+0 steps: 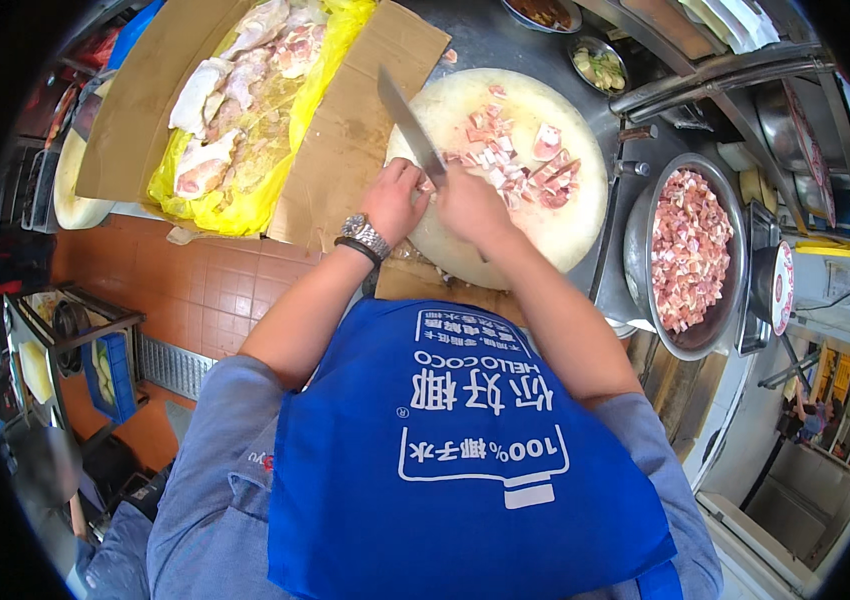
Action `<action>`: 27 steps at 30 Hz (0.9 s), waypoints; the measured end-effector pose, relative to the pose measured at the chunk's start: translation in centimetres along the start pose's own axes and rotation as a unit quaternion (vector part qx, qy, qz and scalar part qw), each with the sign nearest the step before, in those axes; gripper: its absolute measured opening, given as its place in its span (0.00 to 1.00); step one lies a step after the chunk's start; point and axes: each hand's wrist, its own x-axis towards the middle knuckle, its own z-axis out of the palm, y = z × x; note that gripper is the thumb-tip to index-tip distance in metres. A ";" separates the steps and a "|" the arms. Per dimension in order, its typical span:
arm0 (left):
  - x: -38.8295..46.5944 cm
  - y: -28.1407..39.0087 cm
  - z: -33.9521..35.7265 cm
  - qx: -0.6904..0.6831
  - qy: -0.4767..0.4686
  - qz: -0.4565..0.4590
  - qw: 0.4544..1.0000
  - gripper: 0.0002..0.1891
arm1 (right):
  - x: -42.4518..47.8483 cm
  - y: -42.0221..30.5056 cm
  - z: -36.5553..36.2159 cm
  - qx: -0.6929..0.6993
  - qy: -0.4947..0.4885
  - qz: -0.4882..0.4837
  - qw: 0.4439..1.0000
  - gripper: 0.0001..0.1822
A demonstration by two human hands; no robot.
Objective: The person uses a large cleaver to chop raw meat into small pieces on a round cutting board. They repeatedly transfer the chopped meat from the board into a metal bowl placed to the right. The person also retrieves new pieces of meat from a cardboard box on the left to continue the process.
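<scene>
My right hand (471, 210) grips a cleaver (411, 127), its broad blade pointing away from me over the left part of a round chopping block (455, 251). Close beside it, my left hand (397, 201) has its fingers bent over a small piece of raw meat (425, 184), mostly hidden by the fingers and blade. Diced raw meat (496, 161) lies across the middle of the block. Larger meat pieces (556, 180) rest on its right side.
At left, an open cardboard box (342, 135) lined with a yellow plastic bag (207, 217) holds raw chicken pieces (207, 165). A steel bowl (639, 255) of diced meat stands at right. Two dishes (599, 66) (545, 13) sit behind the block. Another person (117, 551) is at lower left.
</scene>
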 end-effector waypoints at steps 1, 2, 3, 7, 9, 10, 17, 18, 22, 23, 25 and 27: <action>0.0 0.0 0.0 -0.001 -0.013 0.000 1.000 0.11 | 0.4 0.7 -1.1 -0.002 0.005 -0.014 1.000 0.18; 0.0 -0.1 0.0 -0.012 -0.008 -0.009 1.000 0.10 | 0.7 1.3 -2.3 -0.004 0.010 -0.028 1.000 0.16; -0.1 -0.3 -0.1 -0.037 0.004 -0.013 0.999 0.10 | 0.8 1.4 -3.3 -0.007 0.015 -0.040 0.999 0.15; -2.2 -0.9 -1.0 -0.053 0.016 -0.075 0.996 0.10 | -2.6 -2.7 -5.7 0.007 0.105 -0.043 0.993 0.15; -3.4 -1.0 -1.4 -0.059 0.009 -0.115 0.992 0.10 | -3.6 -3.5 -4.1 0.018 0.138 -0.035 0.990 0.17; -3.6 -0.5 -1.6 -0.056 0.007 -0.128 0.990 0.10 | -3.5 -2.3 -1.7 0.010 0.124 -0.055 0.991 0.16; -1.6 1.0 -0.9 -0.008 0.022 -0.003 1.000 0.16 | -0.9 -0.7 1.1 -0.053 0.008 -0.026 0.998 0.18; -1.6 0.2 -0.2 0.009 0.009 0.035 0.999 0.17 | -0.2 -0.3 0.4 0.002 -0.016 -0.017 1.000 0.18; -0.7 -0.4 -0.9 0.019 -0.040 0.072 0.996 0.13 | 1.6 2.4 -2.5 0.118 -0.013 -0.023 0.993 0.19; -0.6 -0.4 -1.5 -0.009 -0.038 0.062 0.997 0.13 | 1.1 2.7 -2.0 0.096 0.027 -0.016 0.995 0.18; -0.6 -0.4 -3.0 -0.065 -0.035 0.038 0.997 0.11 | -1.7 1.8 -1.4 0.052 0.104 0.003 0.993 0.17; -0.2 -1.9 -3.8 -0.137 0.069 -0.062 0.986 0.07 | -3.3 2.3 -1.1 0.069 0.031 -0.003 0.997 0.17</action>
